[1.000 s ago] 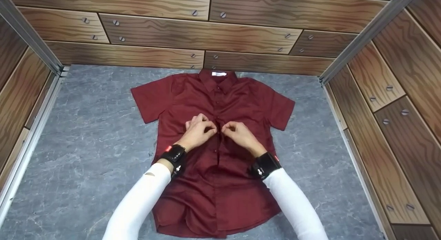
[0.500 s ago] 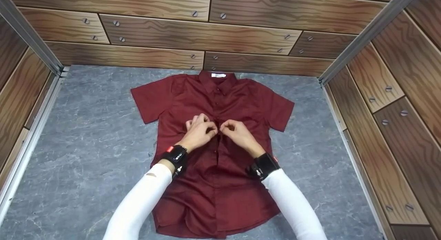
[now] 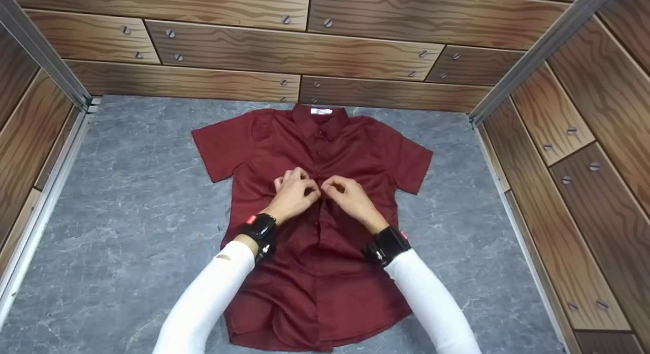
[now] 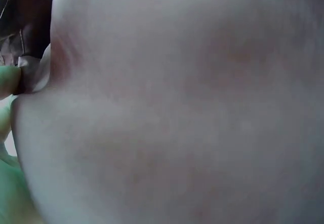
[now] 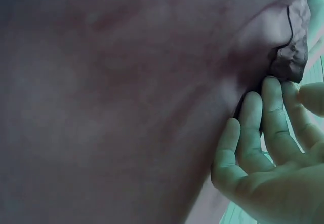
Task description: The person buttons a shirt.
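A dark red short-sleeved button-up shirt [image 3: 350, 303] lies front side up, its collar at the far end. At mid-chest my left hand [image 3: 292, 196] pinches one edge of the front opening between thumb and index finger, the other fingers spread over the cloth. Facing it, my right hand [image 3: 353, 199] pinches the opposite edge, fingertips close to the left ones. In the left wrist view, cloth fills the picture and a fingertip [image 4: 9, 81] meets a small fold at the left. The right wrist view has my fingers [image 5: 276, 127] against the underside of the raised cloth. The pinched button area is hidden.
The grey marbled tabletop [image 3: 127, 201] surrounds the shirt. Wood-patterned panels [image 3: 376, 54] stand at the back and both sides, with metal rails [image 3: 533, 49] at the corners. Below the hands, the front shows a narrow gap [image 3: 319, 232] between its edges.
My right hand has shifted slightly left, bringing its fingertips closer to the left hand's and narrowing the gap in the front. The left hand has hardly moved.
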A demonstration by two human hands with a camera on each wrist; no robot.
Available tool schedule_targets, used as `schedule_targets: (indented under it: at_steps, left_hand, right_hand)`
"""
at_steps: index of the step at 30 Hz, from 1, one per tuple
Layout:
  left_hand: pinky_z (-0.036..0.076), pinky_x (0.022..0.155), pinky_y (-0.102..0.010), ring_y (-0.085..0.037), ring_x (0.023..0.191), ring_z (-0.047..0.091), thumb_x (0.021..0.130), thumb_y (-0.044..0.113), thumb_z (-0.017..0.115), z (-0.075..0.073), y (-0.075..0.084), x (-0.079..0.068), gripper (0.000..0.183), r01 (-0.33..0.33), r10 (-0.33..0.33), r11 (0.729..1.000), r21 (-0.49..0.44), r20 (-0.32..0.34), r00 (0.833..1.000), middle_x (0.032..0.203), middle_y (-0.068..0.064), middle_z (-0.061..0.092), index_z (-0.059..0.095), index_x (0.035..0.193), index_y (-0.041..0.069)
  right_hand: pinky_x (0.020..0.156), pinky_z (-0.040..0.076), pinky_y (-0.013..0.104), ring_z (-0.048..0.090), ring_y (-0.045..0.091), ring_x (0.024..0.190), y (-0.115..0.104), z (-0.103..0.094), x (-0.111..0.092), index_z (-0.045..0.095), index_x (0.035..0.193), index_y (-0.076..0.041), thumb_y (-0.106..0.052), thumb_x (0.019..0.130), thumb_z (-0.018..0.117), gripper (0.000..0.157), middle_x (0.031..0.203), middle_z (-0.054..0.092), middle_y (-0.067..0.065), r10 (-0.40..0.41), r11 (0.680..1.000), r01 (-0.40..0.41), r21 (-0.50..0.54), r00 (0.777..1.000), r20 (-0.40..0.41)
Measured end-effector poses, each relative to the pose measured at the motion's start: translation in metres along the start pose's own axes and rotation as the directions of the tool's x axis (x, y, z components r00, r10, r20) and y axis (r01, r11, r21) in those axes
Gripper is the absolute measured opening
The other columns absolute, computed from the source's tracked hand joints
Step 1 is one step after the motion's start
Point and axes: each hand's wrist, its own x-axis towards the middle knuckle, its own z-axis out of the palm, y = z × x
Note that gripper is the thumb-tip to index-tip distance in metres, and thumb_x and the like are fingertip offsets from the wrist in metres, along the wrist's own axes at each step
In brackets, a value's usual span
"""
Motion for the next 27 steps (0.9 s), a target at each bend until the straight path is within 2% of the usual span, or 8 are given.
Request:
schedule_targets:
  at_steps: [6,10,17,21,27]
  left_hand:
    - [0.03,0.097,-0.053,-0.032,0.115,0.048,0.093,0.022,0.067,0.0001,0.0009,0.0007,0.015,0.017,-0.016,0.999,-0.034,0.006,1.0,0.114,-0.009,0.057,0.078,0.092,0.012]
    - [0.029,0.097,-0.054,-0.032,0.118,0.048,0.093,0.02,0.066,0.0003,0.0004,0.0008,0.016,0.019,-0.018,0.998,-0.061,0.02,1.0,0.116,-0.008,0.059,0.079,0.094,0.01]
    - [0.029,0.098,-0.054,-0.032,0.121,0.049,0.097,0.027,0.061,0.0008,-0.0004,0.0017,0.024,0.025,-0.022,0.996,-0.09,0.032,0.999,0.119,-0.007,0.061,0.078,0.094,0.01]
    - [0.03,0.097,-0.054,-0.032,0.121,0.05,0.097,0.027,0.063,0.001,-0.0007,0.002,0.023,0.029,-0.027,0.995,-0.097,0.025,0.999,0.12,-0.008,0.061,0.077,0.094,0.009]
    - [0.03,0.099,-0.054,-0.031,0.122,0.051,0.097,0.022,0.067,0.0022,-0.0015,0.0026,0.019,0.073,-0.072,0.986,-0.148,0.01,0.997,0.122,-0.007,0.062,0.077,0.102,0.006]
  right_hand:
    - [0.074,0.047,0.03,0.062,0.014,0.082,0.0003,0.0023,-0.0017,0.073,0.106,-0.014,-0.019,0.098,0.07,0.01,0.093,0.07,-0.002,-0.018,0.999,0.018,-0.031,1.0,0.003]
    - [0.074,0.047,0.029,0.062,0.013,0.081,0.0004,0.0032,-0.0019,0.073,0.106,-0.015,-0.019,0.098,0.07,0.01,0.091,0.07,-0.004,-0.019,0.999,0.019,-0.051,1.0,-0.007]
    - [0.075,0.049,0.031,0.064,0.015,0.084,-0.0001,0.0018,-0.0024,0.072,0.109,-0.014,-0.017,0.099,0.068,0.011,0.095,0.071,-0.001,-0.014,0.997,0.014,-0.071,1.0,-0.002]
    - [0.077,0.05,0.032,0.066,0.016,0.088,0.0016,0.0008,-0.0021,0.072,0.113,-0.012,-0.017,0.1,0.067,0.015,0.101,0.072,0.001,0.001,0.998,-0.002,-0.063,1.0,-0.007]
    - [0.075,0.049,0.031,0.067,0.015,0.085,0.0027,0.0003,-0.0022,0.074,0.11,-0.011,-0.021,0.098,0.069,0.016,0.095,0.074,0.0,0.049,0.995,-0.053,-0.085,0.998,-0.046]
